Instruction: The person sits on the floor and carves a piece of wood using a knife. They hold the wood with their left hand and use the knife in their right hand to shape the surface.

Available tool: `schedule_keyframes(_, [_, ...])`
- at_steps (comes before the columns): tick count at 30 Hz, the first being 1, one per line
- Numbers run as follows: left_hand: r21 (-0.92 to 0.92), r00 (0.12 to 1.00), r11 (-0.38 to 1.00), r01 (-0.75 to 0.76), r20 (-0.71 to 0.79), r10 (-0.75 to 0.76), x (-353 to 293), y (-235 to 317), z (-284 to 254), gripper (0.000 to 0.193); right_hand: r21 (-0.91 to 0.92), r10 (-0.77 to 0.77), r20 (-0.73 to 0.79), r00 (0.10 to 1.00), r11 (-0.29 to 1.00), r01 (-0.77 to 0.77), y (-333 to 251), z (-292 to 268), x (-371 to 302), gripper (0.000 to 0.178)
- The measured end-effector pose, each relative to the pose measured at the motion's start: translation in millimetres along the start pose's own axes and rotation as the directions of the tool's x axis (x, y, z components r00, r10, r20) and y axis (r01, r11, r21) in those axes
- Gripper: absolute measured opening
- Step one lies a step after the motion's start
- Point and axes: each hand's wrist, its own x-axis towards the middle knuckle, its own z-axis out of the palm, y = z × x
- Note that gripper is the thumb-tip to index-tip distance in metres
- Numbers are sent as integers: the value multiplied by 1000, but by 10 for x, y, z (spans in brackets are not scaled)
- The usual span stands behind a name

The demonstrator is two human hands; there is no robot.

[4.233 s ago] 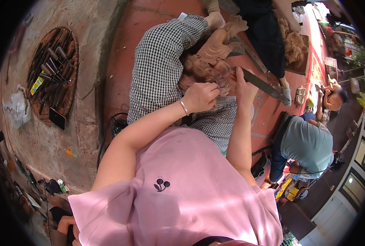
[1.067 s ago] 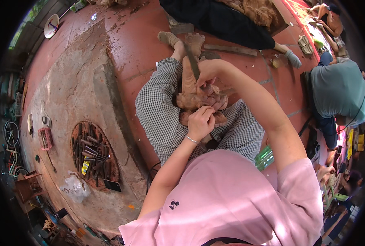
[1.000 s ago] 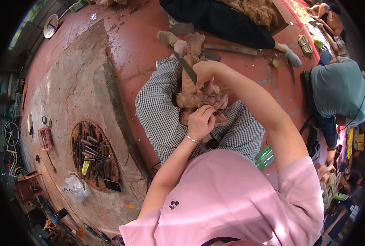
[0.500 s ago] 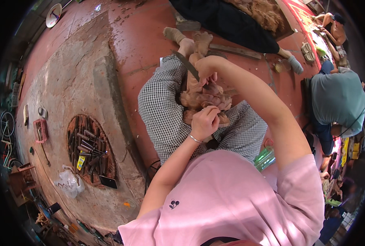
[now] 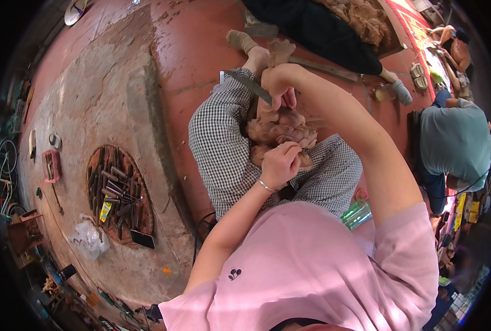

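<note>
Across my lap, between checked trouser legs, lies a brown wood carving [image 5: 281,132] with rounded, lobed shapes and a narrow part reaching away from me. My right hand [image 5: 284,96] is bent down over its far part, fingers closed round a flat dark metal blade [image 5: 248,85]. The blade sticks out to the left; whether it is a file or a saw I cannot tell. My left hand [image 5: 281,164], a bracelet at its wrist, rests with curled fingers on the carving's near edge. Its fingertips are partly hidden.
To the left, a round tray [image 5: 149,226] holds several dark-handled tools on a stone slab [image 5: 118,105]. A plastic bag [image 5: 90,240] lies beside it. A green bottle [image 5: 357,214] is by my right thigh. Another person [image 5: 457,143] sits at the right; someone's dark-clothed leg [image 5: 317,33] stretches ahead.
The blade has swung flatter, its free end now farther left. My right hand has shifted slightly over the carving. My left hand stays at the near edge, and the whole view has turned a little.
</note>
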Motion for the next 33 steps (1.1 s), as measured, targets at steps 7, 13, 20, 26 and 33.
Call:
schedule_keyframes(7, [16, 1000, 1000, 26, 13, -26, -4, 5, -32, 16, -469, 64, 72, 995, 883, -23, -436, 131, -94, 35])
schedule_keyframes(13, [-18, 1000, 1000, 17, 25, -16, 11, 33, -32, 18, -325, 239, 196, 951, 931, -167, -166, -80, 406, 45])
schedule_keyframes(20, [-9, 1000, 1000, 11, 18, -11, -26, -9, -43, 18, -607, 157, 126, 980, 793, -49, -586, 160, 93, 40])
schedule_keyframes(26, [-16, 1000, 1000, 25, 18, -25, -13, 4, -37, 16, -384, 188, 58, 980, 911, -152, -249, 13, 263, 37])
schedule_keyframes(33, [-4, 999, 1000, 7, 33, -7, -16, 8, -38, 16, -288, 83, 11, 996, 954, -77, -206, 42, -50, 45])
